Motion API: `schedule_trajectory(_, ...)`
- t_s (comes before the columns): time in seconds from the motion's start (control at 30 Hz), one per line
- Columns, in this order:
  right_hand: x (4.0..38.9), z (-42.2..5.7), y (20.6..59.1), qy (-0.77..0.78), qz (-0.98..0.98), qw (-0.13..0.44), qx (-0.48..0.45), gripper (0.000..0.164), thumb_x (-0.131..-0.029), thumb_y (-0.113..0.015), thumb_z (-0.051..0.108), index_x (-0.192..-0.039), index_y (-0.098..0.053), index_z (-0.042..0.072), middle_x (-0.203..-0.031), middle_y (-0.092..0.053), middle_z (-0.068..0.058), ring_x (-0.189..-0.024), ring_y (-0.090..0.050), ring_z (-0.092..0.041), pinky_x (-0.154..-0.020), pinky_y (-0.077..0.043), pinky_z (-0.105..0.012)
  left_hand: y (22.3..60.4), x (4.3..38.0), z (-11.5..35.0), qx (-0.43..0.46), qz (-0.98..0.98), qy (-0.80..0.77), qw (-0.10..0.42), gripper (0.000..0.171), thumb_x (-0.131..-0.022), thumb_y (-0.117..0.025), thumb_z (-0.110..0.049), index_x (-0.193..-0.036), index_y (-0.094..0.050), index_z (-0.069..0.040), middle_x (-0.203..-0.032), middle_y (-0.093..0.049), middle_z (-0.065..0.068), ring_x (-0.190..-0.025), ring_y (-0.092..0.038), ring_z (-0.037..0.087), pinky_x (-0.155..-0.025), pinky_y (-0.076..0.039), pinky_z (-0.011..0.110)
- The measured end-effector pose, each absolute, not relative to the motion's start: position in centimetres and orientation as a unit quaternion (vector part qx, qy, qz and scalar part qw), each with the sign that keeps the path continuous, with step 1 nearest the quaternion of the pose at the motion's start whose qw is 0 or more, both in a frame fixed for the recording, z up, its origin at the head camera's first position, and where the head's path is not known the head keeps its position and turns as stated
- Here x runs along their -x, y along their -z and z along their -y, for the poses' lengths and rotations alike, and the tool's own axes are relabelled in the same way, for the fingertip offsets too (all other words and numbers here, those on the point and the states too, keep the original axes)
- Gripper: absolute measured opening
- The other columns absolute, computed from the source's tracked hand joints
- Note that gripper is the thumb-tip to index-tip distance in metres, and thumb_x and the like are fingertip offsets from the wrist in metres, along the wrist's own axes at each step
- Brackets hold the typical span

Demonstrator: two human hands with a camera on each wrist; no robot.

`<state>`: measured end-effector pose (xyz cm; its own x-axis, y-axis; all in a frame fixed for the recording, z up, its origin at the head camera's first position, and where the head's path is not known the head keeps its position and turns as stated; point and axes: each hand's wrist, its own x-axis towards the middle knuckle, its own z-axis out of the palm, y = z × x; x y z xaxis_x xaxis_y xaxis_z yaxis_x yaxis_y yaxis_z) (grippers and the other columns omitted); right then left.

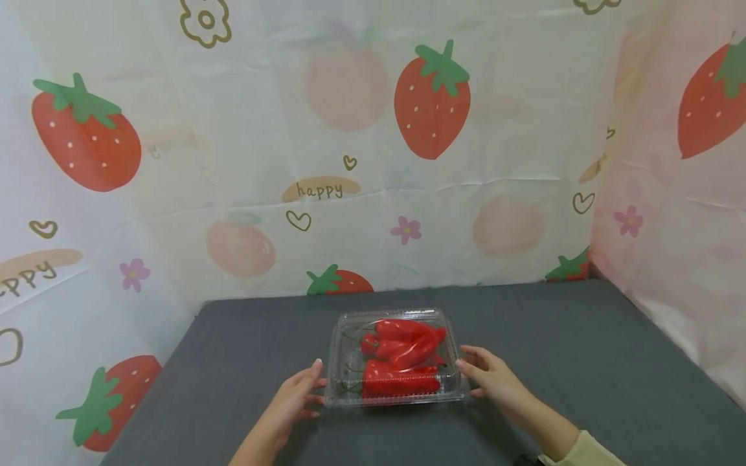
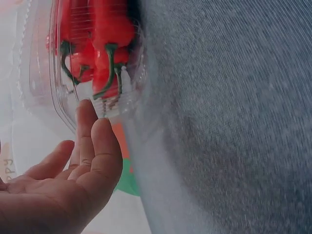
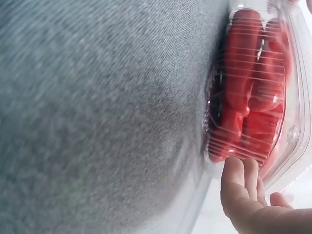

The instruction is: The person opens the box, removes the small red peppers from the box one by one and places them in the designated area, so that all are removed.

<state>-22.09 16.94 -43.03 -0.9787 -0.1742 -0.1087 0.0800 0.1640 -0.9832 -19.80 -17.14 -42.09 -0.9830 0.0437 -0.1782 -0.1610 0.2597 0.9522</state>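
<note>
Left hand point(image 1: 288, 398) held at the box's left side, fingers loosely extended, nothing grasped; whether the box is touched cannot be told. Clear box point(image 1: 335, 362) set mid-tabletop point(image 1: 250, 343), between the hands, with red peppers point(image 1: 402, 343) inside. Right hand point(image 1: 495, 382) placed at the right side, also ungripped, thumb and fingers apart; contact uncertain.

Progress, as judged: peppers boxed and lid apparently closed — done. No grip taken by either hand; whether the box is being fetched or left cannot be told.

Green stems point(image 2: 111, 58) are shown clearly in the left wrist view, only faintly from the head. The ribbed side wall is best seen in the right wrist view. Both hands together and the sleeve point(image 1: 583, 450) are caught only by the head view.
</note>
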Motion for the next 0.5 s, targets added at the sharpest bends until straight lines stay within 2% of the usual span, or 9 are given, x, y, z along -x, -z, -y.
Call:
schedule_trajectory(0.23, 22.2, -16.5, 43.1, 0.647, -0.757, 0.093, 0.007, 0.054, -0.1, -0.056, 0.022, -0.135, -0.041, -0.017, -0.13, -0.051, -0.029, -0.109, -0.055, -0.032, -0.078, -0.052, -0.045, 42.2, 19.9, 16.7, 0.037, -0.788, -0.609, 0.082, 0.076, -0.102, -0.04, -0.049, -0.137, -0.038, 0.018, -0.129, -0.051, 0.034, -0.092, -0.061, 0.025, -0.074, -0.051, 0.04)
schedule_trajectory(0.37, 22.2, -16.3, 42.8, 0.64, -0.762, 0.094, -0.011, 0.055, -0.098, -0.059, 0.023, -0.135, -0.043, -0.016, -0.127, -0.054, -0.026, -0.104, -0.056, -0.03, -0.075, -0.052, -0.043, 42.1, 19.9, 16.3, 0.039, -0.789, -0.607, 0.082, 0.074, -0.102, -0.043, -0.046, -0.134, -0.039, 0.021, -0.124, -0.054, 0.032, -0.091, -0.061, 0.025, -0.072, -0.051, 0.039)
schedule_trajectory(0.5, 22.3, -16.1, 42.6, 0.635, -0.767, 0.094, -0.017, 0.058, -0.097, -0.06, 0.022, -0.135, -0.041, -0.016, -0.125, -0.055, -0.024, -0.1, -0.057, -0.027, -0.072, -0.052, -0.04, 42.0, 20.0, 15.9, 0.046, -0.792, -0.604, 0.078, 0.07, -0.101, -0.048, -0.043, -0.13, -0.043, 0.02, -0.121, -0.054, 0.029, -0.094, -0.059, 0.029, -0.074, -0.052, 0.045)
